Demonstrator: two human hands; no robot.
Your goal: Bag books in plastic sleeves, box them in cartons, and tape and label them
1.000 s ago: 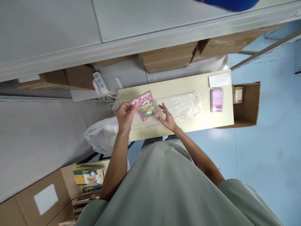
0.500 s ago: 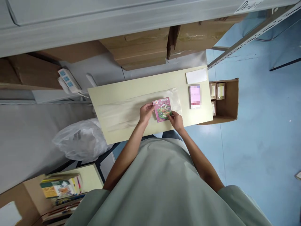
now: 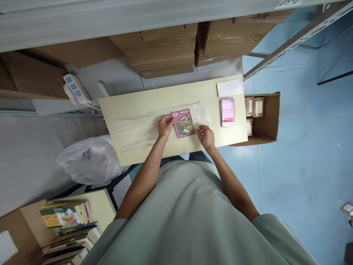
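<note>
A small pink book [image 3: 184, 124] with a garden picture on its cover is over a thin, wrinkled, see-through plastic sheet [image 3: 138, 129] on the table. My left hand [image 3: 165, 126] grips the book by its left edge, thumb on the cover; the fingers underneath are hidden. Just right of the book's lower right corner is my right hand [image 3: 206, 137], above the sheet's right end. Its fingers are loosely bent, a small gap separates it from the book, and nothing shows in it.
On the pale yellow table [image 3: 124, 103] lie a white slip [image 3: 229, 87] and a blurred pink item [image 3: 227, 112]. An open carton [image 3: 264, 127] with small packets stands right. Left are a power strip [image 3: 77, 88], a plastic bag [image 3: 91, 162] and books [image 3: 66, 217]. A shelf beam [image 3: 124, 18] crosses above.
My right hand has let go of the book and sits slightly right of it. My left hand and the book have shifted a little left in view, as the camera moved slightly.
</note>
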